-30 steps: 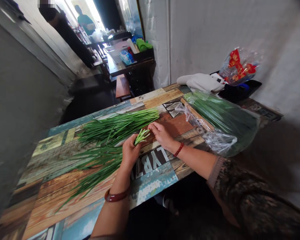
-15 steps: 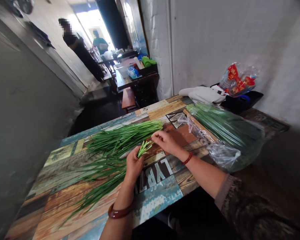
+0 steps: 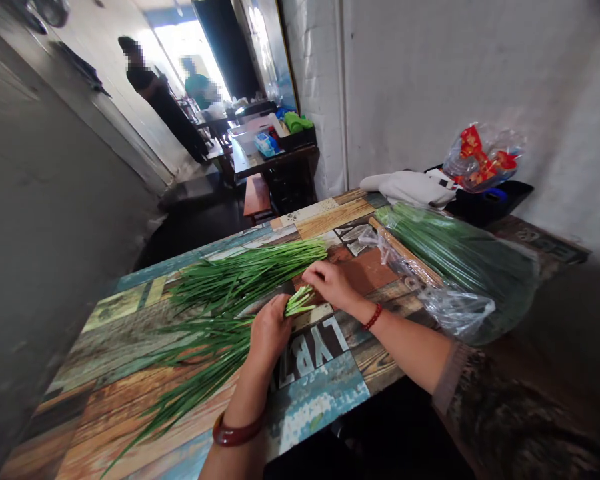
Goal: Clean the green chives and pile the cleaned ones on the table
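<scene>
My left hand [image 3: 270, 328] is wrapped round a bunch of garlic chives [image 3: 219, 360], just behind their pale cut ends. The long green leaves trail to the left across the patterned table [image 3: 325, 393]. Close by those pale ends, my right hand [image 3: 333, 285] is pinched, thumb against fingers; whatever lies between the fingertips is too small to make out. Beyond both hands lies a larger pile of garlic chives [image 3: 250, 267], its pale ends pointing right.
On the right a clear plastic bag [image 3: 467, 310] holds more long green leaves, a brown wooden stick [image 3: 407, 253] along its edge. Behind it are a pale cloth [image 3: 413, 188] and a red-printed plastic bag [image 3: 483, 160]. Two people stand in the background near another table [image 3: 245, 160].
My left hand has turned slightly, so the bunch's pale ends now point more to the right. My right hand stays pinched and now touches or nearly touches those ends.
</scene>
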